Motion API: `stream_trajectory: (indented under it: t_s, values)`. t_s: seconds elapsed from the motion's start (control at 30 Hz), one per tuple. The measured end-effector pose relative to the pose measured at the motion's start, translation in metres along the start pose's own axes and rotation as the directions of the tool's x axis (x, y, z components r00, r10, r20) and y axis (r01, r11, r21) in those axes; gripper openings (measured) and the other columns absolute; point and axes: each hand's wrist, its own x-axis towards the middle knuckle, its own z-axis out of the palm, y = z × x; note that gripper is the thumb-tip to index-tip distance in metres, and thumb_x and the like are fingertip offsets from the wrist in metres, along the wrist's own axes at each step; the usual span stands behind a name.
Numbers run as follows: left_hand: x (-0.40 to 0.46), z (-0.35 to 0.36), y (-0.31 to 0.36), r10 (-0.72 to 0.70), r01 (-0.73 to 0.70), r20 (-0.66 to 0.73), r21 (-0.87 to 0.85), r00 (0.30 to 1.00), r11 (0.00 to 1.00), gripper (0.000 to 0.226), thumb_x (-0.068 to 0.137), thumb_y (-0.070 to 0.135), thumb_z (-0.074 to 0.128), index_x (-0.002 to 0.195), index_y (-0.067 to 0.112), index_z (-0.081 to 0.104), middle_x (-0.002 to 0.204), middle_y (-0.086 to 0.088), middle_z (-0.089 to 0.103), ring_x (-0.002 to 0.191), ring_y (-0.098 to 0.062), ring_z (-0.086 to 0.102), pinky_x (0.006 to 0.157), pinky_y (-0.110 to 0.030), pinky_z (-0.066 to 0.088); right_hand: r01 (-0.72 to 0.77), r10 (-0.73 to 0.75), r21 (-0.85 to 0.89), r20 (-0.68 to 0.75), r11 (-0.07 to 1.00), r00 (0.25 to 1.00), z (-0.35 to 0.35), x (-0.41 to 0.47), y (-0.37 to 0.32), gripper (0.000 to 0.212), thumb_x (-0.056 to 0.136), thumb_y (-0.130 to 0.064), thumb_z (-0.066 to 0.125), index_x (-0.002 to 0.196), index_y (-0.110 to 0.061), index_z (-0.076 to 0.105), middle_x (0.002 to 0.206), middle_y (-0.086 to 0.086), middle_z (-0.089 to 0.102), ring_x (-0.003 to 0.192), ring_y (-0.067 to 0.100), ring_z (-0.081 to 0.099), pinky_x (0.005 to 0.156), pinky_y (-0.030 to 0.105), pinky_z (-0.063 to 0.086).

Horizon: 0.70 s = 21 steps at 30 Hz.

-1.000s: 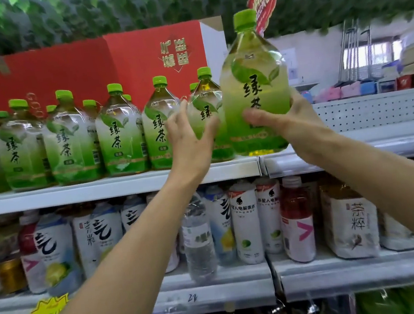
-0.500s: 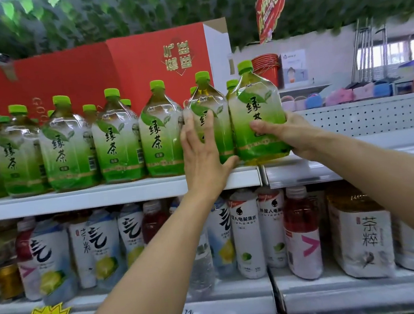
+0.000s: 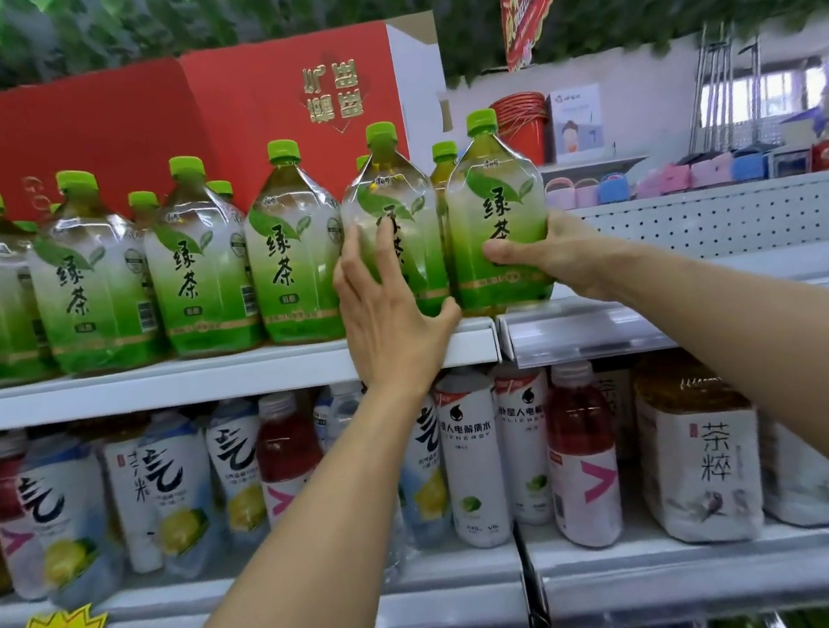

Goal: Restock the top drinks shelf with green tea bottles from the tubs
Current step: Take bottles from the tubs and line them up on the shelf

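Your right hand (image 3: 558,258) grips the end green tea bottle (image 3: 496,211) low on its body, thumb across the label front, fingers wrapped behind. Bottle stands upright at the right end of the top shelf (image 3: 223,374), base over the shelf joint. Your left hand (image 3: 389,311) lies flat, fingers straight, against the neighbouring bottle (image 3: 389,198) just left of your right hand; thumb tip sits near the held bottle's base. Row of green tea bottles (image 3: 192,266) runs left of your left hand. Red carton (image 3: 163,120) stands behind them.
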Motion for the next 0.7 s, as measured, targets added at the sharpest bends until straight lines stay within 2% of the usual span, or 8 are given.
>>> stream_trajectory:
  t_s: [0.07, 0.1, 0.2, 0.3, 0.4, 0.5, 0.6, 0.7]
  values:
    - [0.000, -0.005, -0.001, 0.001, -0.001, 0.050, -0.005, 0.999, 1.000, 0.101, 0.081, 0.043, 0.077, 0.159, 0.027, 0.015, 0.166, -0.006, 0.005, 0.150, -0.028, 0.011, 0.123, -0.040, 0.022, -0.023, 0.011, -0.123, -0.093, 0.992, 0.996, 0.006, -0.006, -0.004, 0.073, 0.069, -0.047, 0.084, 0.127, -0.014, 0.054, 0.113, 0.002, 0.071, 0.104, 0.019, 0.068, 0.098, 0.043, 0.053]
    - [-0.002, -0.009, -0.003, 0.006, -0.005, 0.089, -0.008, 0.996, 1.000, 0.100, 0.084, 0.044, 0.075, 0.160, 0.027, 0.012, 0.167, -0.005, 0.001, 0.151, -0.027, 0.008, 0.124, -0.040, 0.019, -0.037, 0.006, -0.204, -0.153, 0.978, 0.988, 0.010, -0.010, -0.005, 0.085, 0.067, -0.050, 0.083, 0.133, -0.013, 0.046, 0.119, 0.003, 0.066, 0.110, 0.021, 0.064, 0.101, 0.045, 0.050]
    - [-0.020, -0.028, -0.006, 0.043, -0.049, 0.224, 0.024, 0.974, 0.998, 0.091, 0.094, 0.054, 0.060, 0.161, 0.025, 0.007, 0.168, -0.004, -0.005, 0.154, -0.024, -0.004, 0.126, -0.042, 0.006, -0.046, -0.076, -0.415, -0.273, 0.909, 0.959, 0.030, -0.045, -0.008, 0.087, 0.082, -0.038, 0.075, 0.148, -0.010, 0.026, 0.137, 0.011, 0.046, 0.127, 0.029, 0.047, 0.110, 0.049, 0.039]
    - [-0.053, -0.050, -0.013, 0.122, -0.144, 0.260, 0.068, 0.958, 0.987, 0.084, 0.095, 0.055, 0.057, 0.161, 0.024, 0.015, 0.168, -0.004, 0.004, 0.155, -0.023, -0.002, 0.126, -0.045, -0.002, 0.058, -0.254, -0.570, -0.271, 0.820, 0.928, 0.052, -0.099, -0.003, 0.078, 0.089, -0.035, 0.067, 0.152, -0.014, 0.026, 0.145, 0.012, 0.038, 0.135, 0.028, 0.036, 0.111, 0.044, 0.034]
    - [-0.087, -0.073, -0.025, 0.164, -0.179, 0.225, 0.048, 0.961, 0.983, 0.074, 0.093, 0.051, 0.060, 0.154, 0.018, 0.034, 0.161, -0.009, 0.029, 0.150, -0.027, 0.022, 0.124, -0.049, 0.017, 0.165, -0.393, -0.653, -0.219, 0.739, 0.893, 0.078, -0.147, 0.011, 0.066, 0.090, -0.033, 0.066, 0.147, -0.016, 0.037, 0.142, 0.009, 0.044, 0.131, 0.026, 0.040, 0.104, 0.040, 0.036]
    - [-0.124, -0.093, -0.046, 0.163, -0.165, 0.218, -0.008, 0.962, 0.986, 0.066, 0.092, 0.045, 0.064, 0.147, 0.013, 0.044, 0.144, -0.009, 0.050, 0.134, -0.028, 0.045, 0.113, -0.048, 0.038, 0.194, -0.420, -0.701, -0.163, 0.686, 0.893, 0.107, -0.187, 0.029, 0.058, 0.090, -0.032, 0.067, 0.141, -0.014, 0.047, 0.134, 0.009, 0.052, 0.123, 0.028, 0.049, 0.093, 0.044, 0.046]
    - [-0.167, -0.113, -0.074, 0.078, -0.067, 0.322, -0.047, 0.943, 0.997, 0.058, 0.094, 0.041, 0.064, 0.144, 0.016, 0.048, 0.137, -0.005, 0.055, 0.125, -0.025, 0.053, 0.100, -0.044, 0.048, 0.200, -0.400, -0.731, -0.107, 0.652, 0.910, 0.138, -0.222, 0.053, 0.052, 0.089, -0.032, 0.068, 0.134, -0.013, 0.053, 0.127, 0.009, 0.057, 0.111, 0.030, 0.058, 0.075, 0.040, 0.051]
    - [-0.216, -0.128, -0.110, -0.044, 0.070, 0.503, -0.033, 0.863, 0.997, 0.053, 0.096, 0.043, 0.062, 0.143, 0.021, 0.050, 0.136, 0.000, 0.056, 0.124, -0.023, 0.053, 0.095, -0.042, 0.049, 0.197, -0.300, -0.711, -0.021, 0.675, 0.954, 0.174, -0.259, 0.085, 0.044, 0.091, -0.034, 0.062, 0.129, -0.013, 0.057, 0.122, 0.009, 0.059, 0.105, 0.031, 0.061, 0.071, 0.038, 0.051]
